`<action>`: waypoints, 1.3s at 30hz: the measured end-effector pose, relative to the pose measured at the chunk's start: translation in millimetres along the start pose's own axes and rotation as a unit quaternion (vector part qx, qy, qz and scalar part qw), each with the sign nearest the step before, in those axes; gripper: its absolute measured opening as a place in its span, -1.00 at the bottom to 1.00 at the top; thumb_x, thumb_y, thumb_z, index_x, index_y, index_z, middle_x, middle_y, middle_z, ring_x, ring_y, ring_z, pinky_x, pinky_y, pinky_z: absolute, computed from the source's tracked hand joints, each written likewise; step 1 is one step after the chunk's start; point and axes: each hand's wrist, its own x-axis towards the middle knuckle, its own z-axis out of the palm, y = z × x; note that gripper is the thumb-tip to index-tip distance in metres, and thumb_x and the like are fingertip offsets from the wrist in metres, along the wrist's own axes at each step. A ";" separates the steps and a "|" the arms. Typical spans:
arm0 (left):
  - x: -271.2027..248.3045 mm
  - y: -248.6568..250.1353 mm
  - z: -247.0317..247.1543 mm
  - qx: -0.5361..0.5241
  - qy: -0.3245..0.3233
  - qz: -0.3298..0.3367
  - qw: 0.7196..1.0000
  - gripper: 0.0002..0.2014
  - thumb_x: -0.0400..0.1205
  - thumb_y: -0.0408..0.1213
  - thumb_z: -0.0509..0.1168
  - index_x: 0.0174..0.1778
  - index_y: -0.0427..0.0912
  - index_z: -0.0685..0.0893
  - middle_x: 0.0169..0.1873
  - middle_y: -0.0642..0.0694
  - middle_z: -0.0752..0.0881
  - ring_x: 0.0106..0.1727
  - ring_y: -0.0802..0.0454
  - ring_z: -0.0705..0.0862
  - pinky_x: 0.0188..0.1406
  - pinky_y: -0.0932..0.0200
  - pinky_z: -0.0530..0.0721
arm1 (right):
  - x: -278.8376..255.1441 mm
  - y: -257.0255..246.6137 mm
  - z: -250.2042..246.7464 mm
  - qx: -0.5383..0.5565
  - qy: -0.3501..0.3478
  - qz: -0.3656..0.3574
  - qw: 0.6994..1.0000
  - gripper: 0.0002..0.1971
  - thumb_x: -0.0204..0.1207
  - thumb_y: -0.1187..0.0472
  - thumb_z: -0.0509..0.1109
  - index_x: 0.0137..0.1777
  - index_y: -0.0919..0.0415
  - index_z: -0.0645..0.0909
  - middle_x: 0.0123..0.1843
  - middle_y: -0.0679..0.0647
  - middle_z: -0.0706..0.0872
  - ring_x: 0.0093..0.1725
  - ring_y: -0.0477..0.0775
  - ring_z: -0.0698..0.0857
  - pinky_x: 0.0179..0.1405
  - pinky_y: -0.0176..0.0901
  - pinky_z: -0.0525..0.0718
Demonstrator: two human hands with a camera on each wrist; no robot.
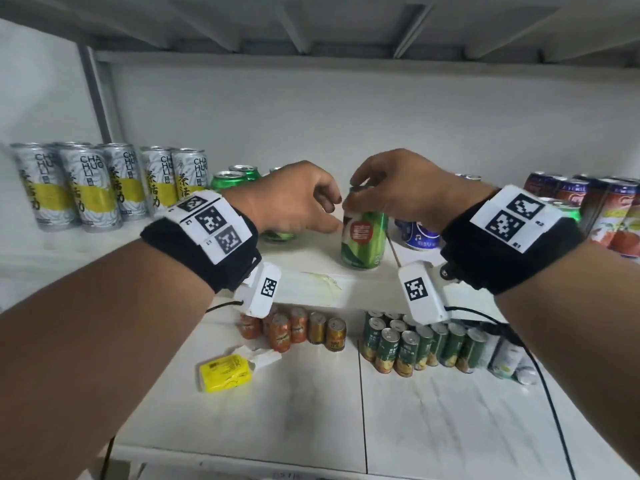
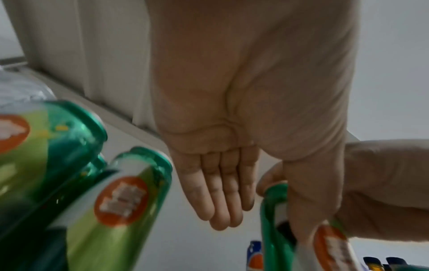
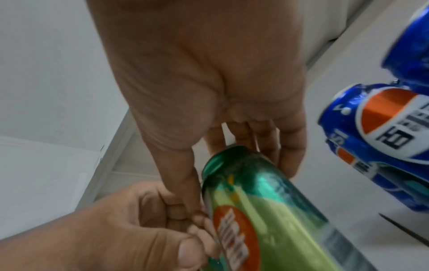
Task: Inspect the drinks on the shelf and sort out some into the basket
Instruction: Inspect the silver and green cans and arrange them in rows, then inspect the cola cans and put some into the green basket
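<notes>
A green can (image 1: 363, 237) stood upright on the white shelf (image 1: 311, 268), directly beneath the right hand (image 1: 405, 188). Its top rim was grasped from above by the right hand's curled fingers (image 3: 290, 146), with the thumb laid against the can's side. The left hand (image 1: 298, 199) was held just left of the can, its fingers loosely bent and its thumb (image 1: 322, 225) touching the can's side; nothing was gripped by it. More green cans (image 2: 120, 210) were seen left of and behind the left hand, and tall grey-and-yellow cans (image 1: 86, 188) stood further out on that side. Blue cans (image 3: 380, 128) lay just right of the right hand, with red-labelled cans (image 1: 609, 209) beyond its wrist.
</notes>
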 end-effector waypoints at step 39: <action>71.4 -3.5 -51.8 0.238 -0.014 0.030 0.971 -0.53 0.62 0.17 0.51 0.39 0.06 0.74 0.34 0.07 0.72 0.30 -0.01 0.70 0.37 -0.08 0.75 | 105.1 8.9 -1.5 -0.204 -0.027 -0.052 0.977 -0.62 0.50 -0.13 0.57 0.28 -0.08 0.74 0.18 -0.07 0.72 0.11 0.02 0.63 0.04 -0.13 0.57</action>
